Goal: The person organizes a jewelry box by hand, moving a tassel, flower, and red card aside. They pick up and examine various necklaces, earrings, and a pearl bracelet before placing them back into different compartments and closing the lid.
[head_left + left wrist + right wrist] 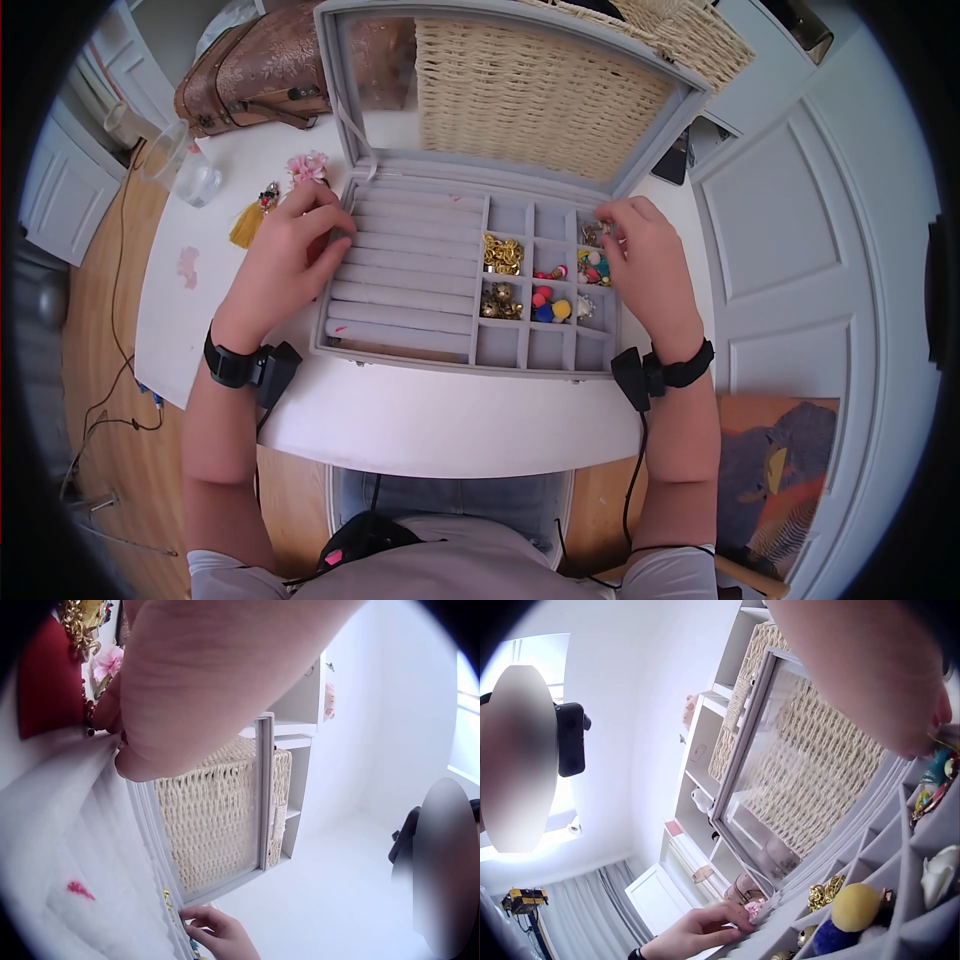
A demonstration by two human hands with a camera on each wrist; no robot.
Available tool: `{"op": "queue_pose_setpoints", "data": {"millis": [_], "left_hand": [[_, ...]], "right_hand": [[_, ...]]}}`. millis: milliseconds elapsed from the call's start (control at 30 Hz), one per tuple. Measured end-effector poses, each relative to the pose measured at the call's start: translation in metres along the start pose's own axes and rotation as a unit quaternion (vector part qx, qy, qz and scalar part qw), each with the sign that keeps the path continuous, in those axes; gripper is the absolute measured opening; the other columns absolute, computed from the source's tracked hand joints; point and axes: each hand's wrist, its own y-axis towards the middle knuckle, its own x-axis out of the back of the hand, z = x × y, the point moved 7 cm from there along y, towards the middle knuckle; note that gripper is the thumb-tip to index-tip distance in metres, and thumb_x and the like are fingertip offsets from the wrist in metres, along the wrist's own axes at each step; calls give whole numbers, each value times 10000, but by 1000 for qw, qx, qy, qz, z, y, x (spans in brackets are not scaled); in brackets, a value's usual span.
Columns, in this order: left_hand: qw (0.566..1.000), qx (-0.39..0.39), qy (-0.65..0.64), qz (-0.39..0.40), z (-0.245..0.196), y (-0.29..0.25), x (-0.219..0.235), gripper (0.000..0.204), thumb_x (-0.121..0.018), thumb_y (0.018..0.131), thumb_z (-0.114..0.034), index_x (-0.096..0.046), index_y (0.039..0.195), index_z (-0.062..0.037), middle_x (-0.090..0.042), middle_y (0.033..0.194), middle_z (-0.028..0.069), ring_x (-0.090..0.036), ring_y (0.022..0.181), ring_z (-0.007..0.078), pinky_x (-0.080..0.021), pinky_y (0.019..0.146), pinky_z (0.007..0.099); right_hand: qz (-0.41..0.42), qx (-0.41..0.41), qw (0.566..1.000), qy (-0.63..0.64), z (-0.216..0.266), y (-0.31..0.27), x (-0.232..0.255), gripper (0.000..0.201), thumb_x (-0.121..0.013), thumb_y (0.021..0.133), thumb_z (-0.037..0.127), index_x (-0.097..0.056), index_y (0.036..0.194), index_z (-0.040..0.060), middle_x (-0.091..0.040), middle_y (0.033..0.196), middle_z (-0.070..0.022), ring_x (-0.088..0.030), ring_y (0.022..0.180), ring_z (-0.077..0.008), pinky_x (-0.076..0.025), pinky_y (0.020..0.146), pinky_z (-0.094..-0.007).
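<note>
A grey jewelry box point(400, 353) stands with its glass lid point(545, 95) raised. My left hand point(283, 250) is at its left wall, thumb and fingers bent around the edge; the left wrist view shows the fingertips point(124, 754) pressed there. My right hand point(650, 265) reaches over the upper right compartments, fingers bent beside metallic jewelry point(594, 232); whether they pinch a piece is hidden. Other compartments hold gold chain point(502, 255), brass-coloured pieces point(500, 300), pompoms point(560, 310) and a white flower piece point(939, 876). Padded ring rolls point(400, 292) fill the left side.
Left of the box lie a yellow tassel piece point(245, 226) and pink flowers point(307, 168), with a clear glass point(198, 183) farther left. A brown patterned case point(270, 65) and a woven basket point(715, 45) stand behind. A phone point(674, 163) lies at the back right.
</note>
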Motion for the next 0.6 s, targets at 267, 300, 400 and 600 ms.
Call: {"op": "queue_pose_setpoints", "data": {"millis": [267, 300, 400, 600], "left_hand": [[1000, -2, 6, 1, -2, 0, 1, 116, -725, 930, 40, -713, 1042, 18, -623, 1091, 115, -657, 863, 299, -552, 761, 380], [1000, -1, 5, 4, -2, -1, -1, 116, -725, 930, 40, -713, 1042, 18, -623, 1091, 115, -657, 863, 299, -552, 761, 380], [1000, -8, 12, 0, -1, 1, -1, 114, -724, 935, 29, -717, 1048, 18, -620, 1099, 120, -656, 863, 298, -551, 759, 375], [1000, -11, 17, 2, -2, 0, -1, 112, -720, 941, 14, -720, 1053, 15, -616, 1106, 128, -656, 891, 304, -549, 779, 385]], "right_hand": [[7, 27, 999, -45, 7, -4, 0, 243, -632, 867, -137, -767, 1034, -23, -620, 1100, -196, -674, 1038, -403, -582, 923, -480], [9, 25, 999, -44, 6, -5, -1, 243, -632, 867, -137, -767, 1034, -23, -620, 1100, -196, -674, 1038, -403, -582, 923, -480], [13, 26, 999, -38, 4, -3, -1, 244, -631, 862, -141, -770, 1025, -23, -610, 1104, -188, -668, 1035, -396, -580, 924, -473], [4, 69, 996, -61, 12, -5, -6, 315, -662, 825, -129, -785, 1083, 4, -618, 1091, -160, -644, 1080, -349, -571, 949, -438]]}}
